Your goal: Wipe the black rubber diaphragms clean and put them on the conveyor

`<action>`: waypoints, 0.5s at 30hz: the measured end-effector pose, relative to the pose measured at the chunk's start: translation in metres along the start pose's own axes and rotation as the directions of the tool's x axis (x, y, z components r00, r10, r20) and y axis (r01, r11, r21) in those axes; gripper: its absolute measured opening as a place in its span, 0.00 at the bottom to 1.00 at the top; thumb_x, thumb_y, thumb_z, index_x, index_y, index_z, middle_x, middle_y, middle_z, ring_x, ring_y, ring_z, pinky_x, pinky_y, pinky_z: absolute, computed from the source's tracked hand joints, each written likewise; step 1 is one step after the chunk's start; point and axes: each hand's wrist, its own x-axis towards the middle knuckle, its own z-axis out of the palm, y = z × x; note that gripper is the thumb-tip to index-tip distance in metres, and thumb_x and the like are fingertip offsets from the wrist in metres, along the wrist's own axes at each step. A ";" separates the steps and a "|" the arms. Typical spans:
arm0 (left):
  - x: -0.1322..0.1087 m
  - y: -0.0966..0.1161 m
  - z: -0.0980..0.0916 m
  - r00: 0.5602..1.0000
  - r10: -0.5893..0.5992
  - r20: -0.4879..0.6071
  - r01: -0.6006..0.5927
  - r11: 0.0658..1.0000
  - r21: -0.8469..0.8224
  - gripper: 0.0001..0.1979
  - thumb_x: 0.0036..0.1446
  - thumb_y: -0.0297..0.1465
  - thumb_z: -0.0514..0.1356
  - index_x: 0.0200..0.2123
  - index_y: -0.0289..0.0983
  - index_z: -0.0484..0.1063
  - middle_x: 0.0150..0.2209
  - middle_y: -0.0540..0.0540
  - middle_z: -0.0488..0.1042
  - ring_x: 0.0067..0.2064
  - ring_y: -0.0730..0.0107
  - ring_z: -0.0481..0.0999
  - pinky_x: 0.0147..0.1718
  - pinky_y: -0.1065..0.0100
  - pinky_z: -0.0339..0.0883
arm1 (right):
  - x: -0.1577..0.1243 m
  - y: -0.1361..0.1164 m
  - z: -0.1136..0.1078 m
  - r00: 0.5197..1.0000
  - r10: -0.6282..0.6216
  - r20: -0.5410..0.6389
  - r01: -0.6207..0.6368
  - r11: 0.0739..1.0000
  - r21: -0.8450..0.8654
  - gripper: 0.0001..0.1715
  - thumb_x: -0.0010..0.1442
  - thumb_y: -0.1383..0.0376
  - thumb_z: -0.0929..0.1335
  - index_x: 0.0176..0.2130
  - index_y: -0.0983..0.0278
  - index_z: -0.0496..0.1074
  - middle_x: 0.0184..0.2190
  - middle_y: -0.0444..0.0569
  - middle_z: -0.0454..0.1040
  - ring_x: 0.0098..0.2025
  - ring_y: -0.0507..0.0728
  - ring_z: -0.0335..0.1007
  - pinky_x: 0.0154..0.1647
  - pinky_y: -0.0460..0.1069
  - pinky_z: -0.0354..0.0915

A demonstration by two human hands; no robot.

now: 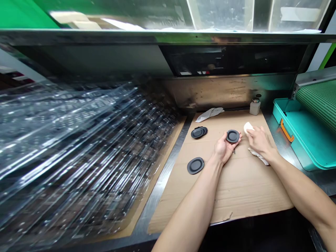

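In my left hand point(223, 148) lies a small dark oval dish-shaped part point(232, 136), its recessed face turned up. My right hand point(259, 140), just to the right of it, pinches a white cloth point(247, 127) and is apart from the part. Beneath that wrist, another piece of white cloth point(258, 155) rests on the cardboard sheet point(244, 185). A single similar dark oval part point(195, 165) sits left of my left forearm. Farther back, several more of these dark parts point(198, 132) overlap one another.
Stacked clear plastic trays point(86, 157) fill the left side. A white cloth point(210, 114) and a small metal-capped bottle point(254, 106) stand at the back. To the right are a teal bin point(304, 140) with an orange handle and a green conveyor belt point(321, 98). A metal shelf point(168, 37) crosses overhead.
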 end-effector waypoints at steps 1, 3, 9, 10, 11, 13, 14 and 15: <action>-0.001 0.002 -0.001 1.000 -0.011 0.025 0.011 1.000 -0.006 0.22 0.74 0.40 0.47 0.47 0.30 0.75 0.49 0.32 0.80 0.49 0.58 0.82 0.46 0.63 0.77 | 0.003 0.014 0.002 0.999 0.024 -0.023 -0.023 0.999 0.023 0.21 0.71 0.63 0.61 0.51 0.62 0.80 0.51 0.58 0.76 0.52 0.64 0.66 0.59 0.56 0.59; -0.002 0.005 -0.002 0.997 -0.038 0.074 0.039 0.999 -0.015 0.23 0.74 0.43 0.48 0.47 0.32 0.75 0.49 0.32 0.80 0.46 0.60 0.83 0.40 0.66 0.76 | 0.006 0.037 0.010 0.996 0.065 -0.058 -0.062 0.997 0.054 0.19 0.69 0.62 0.63 0.51 0.62 0.80 0.52 0.56 0.77 0.54 0.63 0.67 0.61 0.56 0.58; -0.017 -0.004 0.008 0.944 0.328 0.033 -0.323 0.901 0.290 0.24 0.54 0.35 0.73 0.51 0.36 0.72 0.49 0.38 0.79 0.51 0.62 0.80 0.50 0.67 0.71 | 0.009 0.061 0.029 0.988 0.130 -0.086 -0.120 0.986 0.112 0.21 0.66 0.58 0.66 0.54 0.60 0.79 0.57 0.54 0.76 0.58 0.64 0.66 0.61 0.56 0.58; -0.022 -0.007 0.012 0.898 0.439 0.041 -0.422 0.831 0.363 0.30 0.48 0.29 0.77 0.53 0.38 0.71 0.51 0.40 0.79 0.55 0.61 0.78 0.55 0.67 0.69 | 0.009 0.061 0.029 0.987 0.129 -0.092 -0.118 0.986 0.119 0.21 0.66 0.58 0.66 0.54 0.60 0.79 0.57 0.54 0.76 0.58 0.64 0.66 0.61 0.56 0.58; -0.028 -0.009 0.015 0.849 0.525 0.065 -0.500 0.756 0.422 0.36 0.43 0.25 0.78 0.55 0.41 0.71 0.53 0.41 0.78 0.59 0.60 0.75 0.59 0.66 0.66 | 0.009 0.061 0.030 0.986 0.131 -0.099 -0.118 0.985 0.126 0.21 0.66 0.57 0.66 0.54 0.61 0.79 0.57 0.54 0.76 0.58 0.64 0.66 0.61 0.56 0.58; -0.039 -0.012 0.021 0.776 0.614 0.147 -0.593 0.631 0.500 0.42 0.39 0.23 0.79 0.58 0.44 0.69 0.57 0.42 0.75 0.65 0.58 0.70 0.65 0.64 0.60 | 0.009 0.061 0.029 0.986 0.129 -0.108 -0.114 0.984 0.134 0.21 0.66 0.57 0.66 0.54 0.61 0.79 0.57 0.54 0.76 0.57 0.64 0.66 0.61 0.56 0.58; -0.043 -0.012 0.024 0.755 0.627 0.192 -0.618 0.584 0.526 0.43 0.40 0.25 0.79 0.60 0.45 0.69 0.59 0.42 0.74 0.66 0.56 0.68 0.67 0.63 0.58 | 0.009 0.061 0.029 0.986 0.126 -0.110 -0.111 0.985 0.133 0.21 0.66 0.57 0.66 0.54 0.61 0.79 0.56 0.54 0.76 0.57 0.64 0.67 0.60 0.56 0.58; -0.046 -0.013 0.025 0.744 0.628 0.231 -0.633 0.549 0.546 0.43 0.41 0.26 0.79 0.61 0.45 0.68 0.60 0.41 0.73 0.67 0.54 0.67 0.69 0.61 0.56 | 0.009 0.062 0.028 0.986 0.122 -0.111 -0.107 0.986 0.131 0.21 0.66 0.57 0.66 0.54 0.61 0.79 0.56 0.55 0.76 0.57 0.64 0.67 0.60 0.56 0.58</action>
